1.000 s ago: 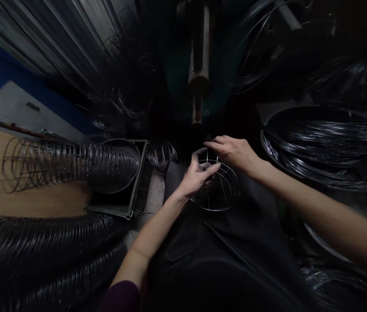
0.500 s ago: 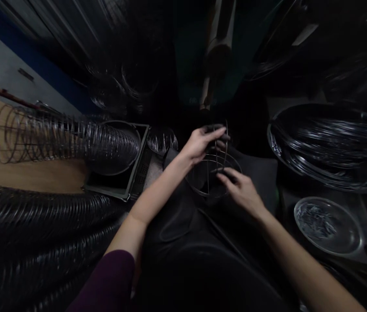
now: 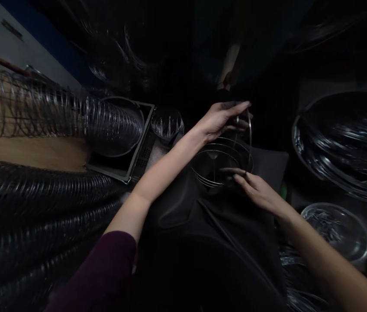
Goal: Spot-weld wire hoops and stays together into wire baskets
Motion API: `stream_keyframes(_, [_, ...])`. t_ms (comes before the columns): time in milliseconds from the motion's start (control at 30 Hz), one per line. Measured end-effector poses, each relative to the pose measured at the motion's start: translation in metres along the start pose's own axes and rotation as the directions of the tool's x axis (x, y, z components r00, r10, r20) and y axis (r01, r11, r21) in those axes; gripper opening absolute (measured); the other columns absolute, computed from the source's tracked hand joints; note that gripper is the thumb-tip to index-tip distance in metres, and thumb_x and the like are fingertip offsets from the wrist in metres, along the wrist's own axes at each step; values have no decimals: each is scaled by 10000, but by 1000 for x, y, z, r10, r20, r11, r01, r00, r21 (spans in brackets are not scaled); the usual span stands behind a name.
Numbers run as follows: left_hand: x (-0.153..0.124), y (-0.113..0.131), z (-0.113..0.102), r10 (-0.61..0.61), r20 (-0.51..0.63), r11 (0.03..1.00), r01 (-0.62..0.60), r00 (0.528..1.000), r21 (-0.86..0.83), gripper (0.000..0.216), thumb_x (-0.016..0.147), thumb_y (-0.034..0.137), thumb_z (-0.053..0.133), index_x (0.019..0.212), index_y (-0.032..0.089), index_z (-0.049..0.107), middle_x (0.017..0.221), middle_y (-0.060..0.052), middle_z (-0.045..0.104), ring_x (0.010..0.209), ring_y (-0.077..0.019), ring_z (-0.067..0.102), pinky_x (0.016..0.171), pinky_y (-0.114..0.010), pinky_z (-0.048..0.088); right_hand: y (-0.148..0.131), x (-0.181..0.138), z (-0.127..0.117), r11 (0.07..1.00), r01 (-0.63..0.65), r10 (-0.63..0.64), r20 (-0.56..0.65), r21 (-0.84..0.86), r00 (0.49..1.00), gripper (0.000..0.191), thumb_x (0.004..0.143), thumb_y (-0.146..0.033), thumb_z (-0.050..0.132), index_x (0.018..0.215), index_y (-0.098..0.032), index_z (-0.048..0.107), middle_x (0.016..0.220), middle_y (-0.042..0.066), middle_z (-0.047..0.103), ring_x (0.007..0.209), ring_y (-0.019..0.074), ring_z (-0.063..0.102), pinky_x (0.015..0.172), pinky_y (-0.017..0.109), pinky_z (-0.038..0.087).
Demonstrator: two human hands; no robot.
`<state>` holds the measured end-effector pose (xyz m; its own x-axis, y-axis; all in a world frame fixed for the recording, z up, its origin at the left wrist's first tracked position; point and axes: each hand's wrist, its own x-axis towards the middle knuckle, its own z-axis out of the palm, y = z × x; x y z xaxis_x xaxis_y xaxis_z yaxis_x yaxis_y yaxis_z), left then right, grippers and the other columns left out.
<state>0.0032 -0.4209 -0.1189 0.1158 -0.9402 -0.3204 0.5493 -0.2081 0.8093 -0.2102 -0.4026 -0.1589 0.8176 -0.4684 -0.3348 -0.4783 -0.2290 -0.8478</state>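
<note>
My left hand (image 3: 227, 119) is closed around the upper part of a thin metal wire ring (image 3: 250, 136), its thumb and fingers near the top. Lower down, my right hand (image 3: 256, 188) has its thumb and forefinger pinched at the bottom of the same ring. The ring stands upright, seen nearly edge-on. Under and between my hands lies a round wire frame (image 3: 207, 184) of several hoops with a crossbar, over a dark apron (image 3: 183, 203) on my lap. Whether the upright ring joins this frame is hard to tell in the dim light.
At left, a long stack of wire rings (image 3: 56, 112) leans into a green-grey crate (image 3: 127, 171). More coiled wire rows (image 3: 40, 221) lie below it. Small round wire pieces (image 3: 167, 123) stand beside the crate. At right are a wire-filled basin (image 3: 307, 151) and a clear dish (image 3: 358, 234) of small metal pieces.
Both hands have shifted right in the view, the left also upward, and the upright wire has moved with them. More hoops show on my lap. The camera view has shifted too.
</note>
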Motion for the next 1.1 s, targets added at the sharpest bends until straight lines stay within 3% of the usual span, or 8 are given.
stream_keyframes(233, [-24, 4, 0, -44, 76, 983, 30, 996, 180, 317, 941, 167, 428, 1166, -42, 505, 832, -91, 644, 583, -43, 596, 566, -152, 448, 8, -13, 27, 995, 39, -49, -109, -97, 993, 378, 929, -413, 353, 1111, -240, 635, 1082, 68, 664, 1018, 227, 617, 917, 377, 480])
stream_keyframes(367, [-24, -1, -1, -39, 121, 967, 7, 992, 254, 308, 952, 202, 415, 1172, 22, 533, 828, -57, 655, 724, -122, 656, 659, -250, 517, 4, -11, 33, 995, 5, -28, -224, -103, 974, 403, 915, -419, 385, 1182, -214, 607, 1115, 89, 648, 1068, 248, 596, 939, 404, 463])
stream_keyframes(533, [1, -1, -4, 55, 170, 916, -117, 984, 383, 323, 945, 328, 455, 1101, 93, 612, 909, -79, 671, 935, -239, 656, 806, -387, 527, -9, 16, 17, 999, -29, 26, 55, 43, 998, 395, 832, -526, 527, 968, -194, 691, 942, 68, 690, 880, 240, 647, 797, 362, 519])
stream_keyframes(633, [-12, -4, -11, 132, 198, 863, -211, 971, 459, 428, 981, 377, 325, 1199, 77, 539, 1007, -100, 648, 977, -229, 639, 857, -435, 508, -18, 24, 2, 1000, -2, 2, -31, -3, 1000, 332, 778, -512, 620, 848, -198, 702, 885, 60, 696, 771, 221, 646, 717, 341, 522])
stream_keyframes(733, [-60, -35, -22, 306, 209, 623, -361, 929, 694, 484, 962, 445, 323, 1303, 125, 448, 1216, -125, 564, 1143, -251, 554, 956, -459, 463, -32, 28, -19, 987, -26, 53, -173, 156, 983, 345, 756, -522, 657, 829, -185, 675, 740, 52, 673, 582, 161, 603, 543, 274, 498])
stream_keyframes(900, [-115, -131, -57, 332, 381, -143, -353, 863, 925, 609, 808, 335, 604, 1378, 271, 399, 1374, -106, 428, 1321, -321, 335, 1109, -561, 228, -40, 40, -37, 930, -16, 105, -223, 367, 969, 356, 744, -496, 689, 748, -145, 627, 602, 27, 596, 406, 71, 456, 364, 193, 362])
stream_keyframes(1000, [-99, -159, -69, 442, 355, -265, -259, 824, 929, 515, 814, 238, 544, 1321, 297, 472, 1231, -68, 514, 1201, -265, 431, 1117, -518, 190, -31, 42, -21, 934, 5, 74, -208, 357, 975, 326, 722, -459, 712, 813, -153, 645, 693, 28, 622, 466, 88, 496, 393, 202, 404])
stream_keyframes(1100, [-76, -148, -73, 454, 374, -246, -290, 809, 925, 575, 796, 290, 535, 1358, 240, 422, 1170, -84, 530, 1087, -255, 472, 1058, -482, 261, -24, 42, -9, 951, 76, 17, -298, 299, 954, 301, 690, -416, 743, 840, -174, 647, 775, 30, 632, 578, 120, 544, 462, 218, 454])
